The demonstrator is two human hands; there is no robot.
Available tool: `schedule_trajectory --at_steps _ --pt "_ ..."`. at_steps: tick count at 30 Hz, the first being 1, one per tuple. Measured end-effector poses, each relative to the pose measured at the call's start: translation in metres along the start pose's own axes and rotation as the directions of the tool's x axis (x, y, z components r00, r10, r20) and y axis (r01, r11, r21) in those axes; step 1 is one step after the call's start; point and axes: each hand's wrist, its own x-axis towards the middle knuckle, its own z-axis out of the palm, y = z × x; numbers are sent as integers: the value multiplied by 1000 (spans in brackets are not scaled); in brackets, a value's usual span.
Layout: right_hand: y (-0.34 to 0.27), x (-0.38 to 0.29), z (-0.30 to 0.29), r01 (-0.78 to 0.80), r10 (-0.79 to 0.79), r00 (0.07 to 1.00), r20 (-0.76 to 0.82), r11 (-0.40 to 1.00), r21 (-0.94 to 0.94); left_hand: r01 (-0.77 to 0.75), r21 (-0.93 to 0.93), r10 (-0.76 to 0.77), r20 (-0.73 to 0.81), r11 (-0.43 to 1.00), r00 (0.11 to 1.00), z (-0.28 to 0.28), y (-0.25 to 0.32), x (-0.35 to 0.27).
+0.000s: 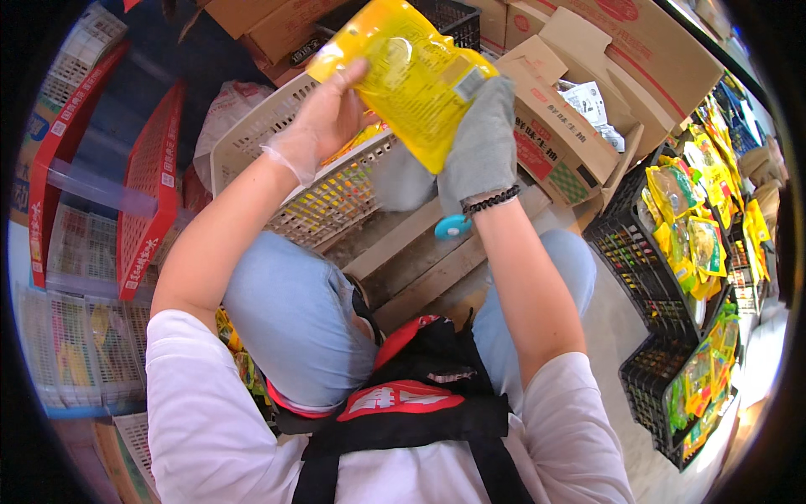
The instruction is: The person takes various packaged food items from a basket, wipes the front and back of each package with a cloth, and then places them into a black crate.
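Note:
A glossy yellow food packet with printed writing is held up between both hands. My left hand, in a thin clear plastic glove, grips its left edge near the top. My right hand, in a grey cloth glove, holds its lower right side; a black coiled band and a blue round tag are at that wrist. Under and behind my left hand stands a beige plastic basket with colourful packets inside. A blurred grey cloth thing lies or hangs beside the basket, left of my right hand.
Open cardboard boxes stand beyond my right hand, with a black crate farther back. Black crates full of yellow and green packets are on the right. Red-edged racks rise at the left. Wooden slats lie between my knees.

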Motion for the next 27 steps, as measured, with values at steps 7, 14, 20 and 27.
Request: schedule_trajectory --at_steps 7,14,20,27 --pt "6 -10 -33 6 51 931 360 988 -156 439 -111 -366 395 891 843 29 -4 -18" --pt "2 -43 20 780 -122 596 793 -146 -609 319 -153 -304 113 935 946 42 -4 -34" --pt "-9 2 8 494 -335 633 698 -519 -698 255 -112 -224 231 960 947 52 -21 -34" --pt "33 -23 -10 496 -330 668 667 -471 -730 12 -112 7 172 994 985 38 16 -29"
